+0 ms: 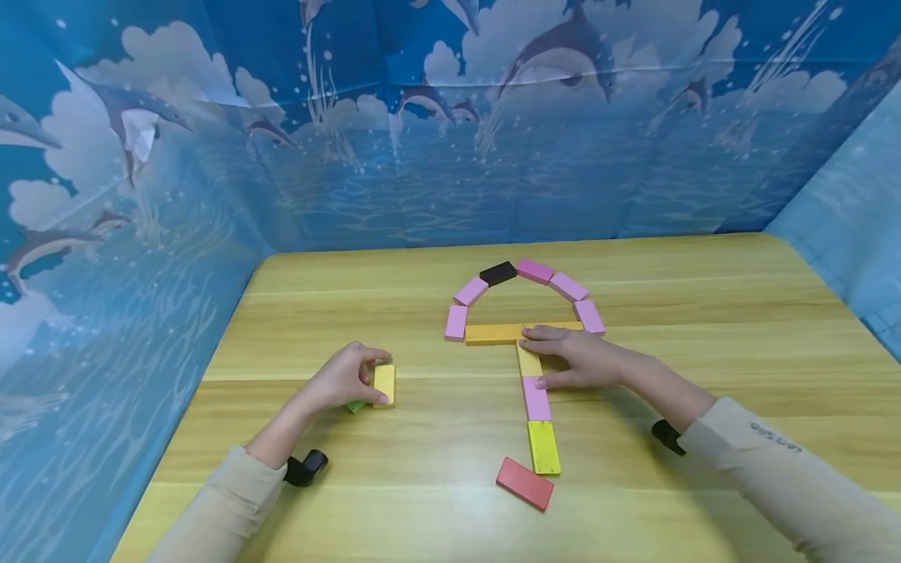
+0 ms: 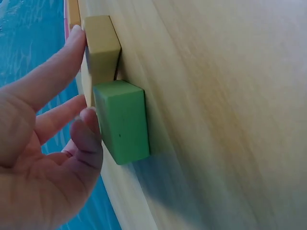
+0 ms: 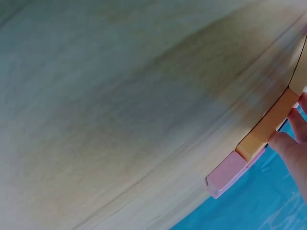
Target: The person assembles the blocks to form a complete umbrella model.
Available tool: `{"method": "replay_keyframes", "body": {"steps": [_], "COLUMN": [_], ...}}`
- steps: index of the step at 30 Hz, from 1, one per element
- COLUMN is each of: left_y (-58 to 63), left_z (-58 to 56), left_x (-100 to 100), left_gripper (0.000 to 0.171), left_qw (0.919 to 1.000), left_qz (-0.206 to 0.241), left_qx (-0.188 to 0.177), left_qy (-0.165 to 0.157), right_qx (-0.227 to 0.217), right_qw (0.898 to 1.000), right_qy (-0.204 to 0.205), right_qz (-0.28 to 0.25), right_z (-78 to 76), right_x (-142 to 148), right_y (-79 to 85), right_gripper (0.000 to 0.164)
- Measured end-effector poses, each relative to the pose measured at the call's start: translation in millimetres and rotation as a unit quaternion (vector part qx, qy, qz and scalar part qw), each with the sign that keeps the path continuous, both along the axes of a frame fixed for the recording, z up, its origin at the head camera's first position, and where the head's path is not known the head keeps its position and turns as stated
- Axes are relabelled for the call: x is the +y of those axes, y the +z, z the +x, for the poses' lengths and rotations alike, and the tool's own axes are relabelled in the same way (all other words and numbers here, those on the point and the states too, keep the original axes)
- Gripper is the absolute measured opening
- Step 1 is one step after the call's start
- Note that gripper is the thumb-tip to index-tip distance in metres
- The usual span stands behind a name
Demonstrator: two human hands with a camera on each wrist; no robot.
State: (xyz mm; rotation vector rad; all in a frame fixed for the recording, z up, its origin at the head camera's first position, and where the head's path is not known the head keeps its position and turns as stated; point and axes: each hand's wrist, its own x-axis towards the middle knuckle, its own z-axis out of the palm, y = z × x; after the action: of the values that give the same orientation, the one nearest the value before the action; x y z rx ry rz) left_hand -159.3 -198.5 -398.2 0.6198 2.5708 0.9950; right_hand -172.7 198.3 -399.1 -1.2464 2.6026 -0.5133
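On the left of the table in the head view, my left hand (image 1: 347,379) pinches a yellow block (image 1: 384,385) between thumb and fingers at its two ends. A green block (image 2: 122,122) lies right against it, mostly hidden under the hand in the head view. My right hand (image 1: 580,356) rests on laid-out blocks, its fingertips on the orange block (image 1: 493,335) row and its thumb at a pink block (image 1: 537,400). Between them runs a pale yellow block (image 1: 528,361), partly covered by fingers. Below the pink one lie a lime-yellow block (image 1: 544,448) and a slanted red block (image 1: 525,484).
Above the orange row, several pink blocks (image 1: 567,286) and one black block (image 1: 498,273) form an arch. The wooden table (image 1: 317,305) ends at a blue dolphin-print cloth (image 1: 422,180) behind and at both sides.
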Motion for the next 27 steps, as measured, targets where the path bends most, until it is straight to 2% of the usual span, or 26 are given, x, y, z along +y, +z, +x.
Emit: {"method": "replay_keyframes", "body": {"steps": [6,14,22,27], "left_y": [-1.4,-0.2,2.2,2.3], "left_z": [1.6,3.8,5.5,6.1], "left_x": [-1.7,1.8,7.3,8.9], "left_gripper": [0.054,0.05,0.039,0.034], "left_qw": [0.9995,0.9993,0.9965,0.9939], "left_qz": [-0.016,-0.012,0.032,0.072], "left_qx": [-0.002,0.018,-0.017,-0.035], "left_qy": [0.025,0.031,0.075,0.075], "right_qx": [0.006,-0.001,0.002,-0.005], "right_qw": [1.0,1.0,1.0,1.0], "right_qy": [0.002,-0.006,-0.005,-0.01], "right_qz": [-0.004,0.001,-0.003,-0.003], "right_z": [0.3,0.7,1.3,0.4], "right_x": [-0.6,-0.3,0.0,0.2], "right_y": [-2.5,-3.0,-0.9,-2.4], "right_gripper": [0.065,0.066,0.066,0.067]}}
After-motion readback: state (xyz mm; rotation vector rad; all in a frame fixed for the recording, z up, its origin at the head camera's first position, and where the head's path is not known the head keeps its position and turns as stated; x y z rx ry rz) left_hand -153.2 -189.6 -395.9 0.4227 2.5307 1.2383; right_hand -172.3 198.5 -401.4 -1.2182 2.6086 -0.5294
